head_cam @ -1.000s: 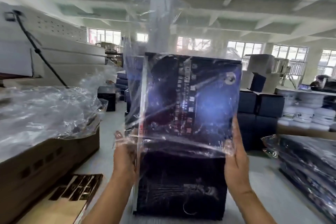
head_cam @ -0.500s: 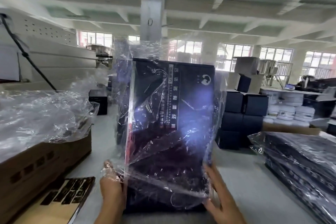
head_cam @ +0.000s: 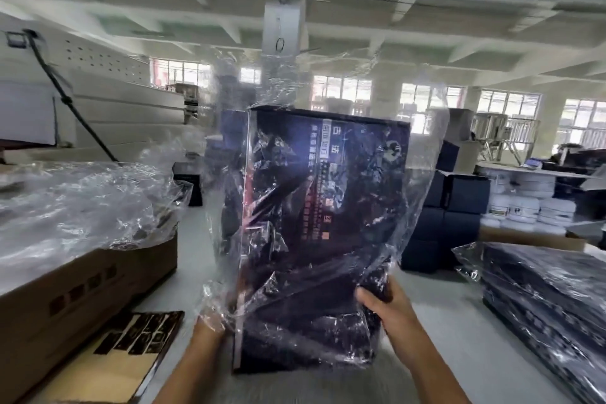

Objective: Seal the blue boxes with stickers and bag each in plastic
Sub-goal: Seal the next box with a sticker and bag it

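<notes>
A brown carton (head_cam: 85, 282) full of loose clear bags sits on the left of the counter (head_cam: 452, 305). A sheet of stickers (head_cam: 137, 334) lies in front of it. In the middle the blue box (head_cam: 324, 207) stands tall. The plastic bag (head_cam: 426, 180) covers it from the top almost down to its bottom end. On the right lies a pile of bagged boxes (head_cam: 551, 302).

The job right now looks like getting the bag all the way on. The bag is loose and wrinkled, with spare plastic puffed up above the box. It is best to tug both sides down together, a little at a time, so the thin plastic does not catch on a corner and rip. The box should stay straight so it does not tip.

The left hand (head_cam: 210, 325) is low at the box's left edge, under the plastic. It is blurry there, but its fingers seem to curl around the bag and pinch it. The right hand (head_cam: 387, 308) is low at the right edge. Its fingers wrap behind the edge, gripping the box through the bag.
</notes>
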